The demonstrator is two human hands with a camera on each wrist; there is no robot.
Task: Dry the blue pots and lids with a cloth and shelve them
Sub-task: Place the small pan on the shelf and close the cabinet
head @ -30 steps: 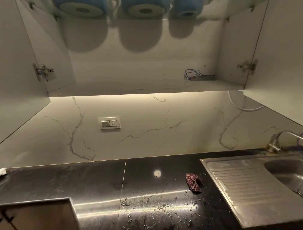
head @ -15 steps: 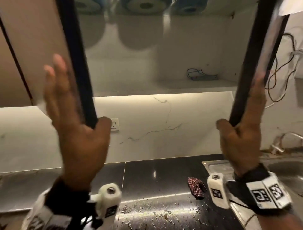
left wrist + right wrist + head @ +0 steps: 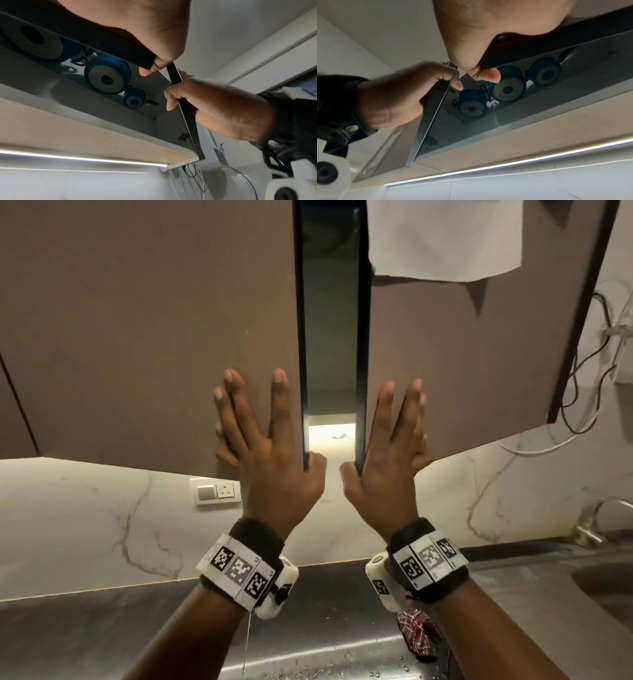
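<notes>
While the left hand (image 3: 274,481) and right hand (image 3: 387,481) pinch the doors (image 3: 154,320), fingers (image 3: 233,405) flat, thumbs (image 3: 317,462) hooked behind, careful! Thumbs could get nipped between the edges.

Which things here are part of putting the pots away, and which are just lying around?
Job: blue pots, shelved; checked cloth; left door and right door, held by the left hand and right hand.
Lying about: wall socket, tap, sink, paper sheet.

Three blue pots (image 3: 107,79) shelved, red cloth (image 3: 419,635) crumpled
</notes>
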